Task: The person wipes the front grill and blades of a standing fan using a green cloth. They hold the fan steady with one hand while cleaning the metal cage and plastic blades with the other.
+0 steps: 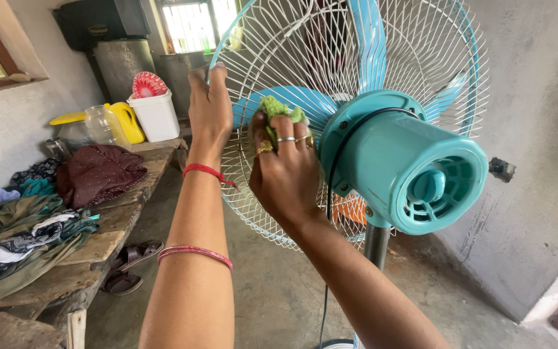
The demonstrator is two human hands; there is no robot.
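Green cloth (279, 108) pressed on fan grille (253, 194) by right hand (285, 168) | left hand (209, 106) grips rim | wiping mid-way (dust remaining unclear)

a white square tub (157, 116) with a red and white lid stands at the far end of the wooden bench (108, 223). just left of the tub stand a yellow jug (126, 121) and a clear plastic jar (101, 125).

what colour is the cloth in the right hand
Green cloth, pressed against the fan grille; head view.
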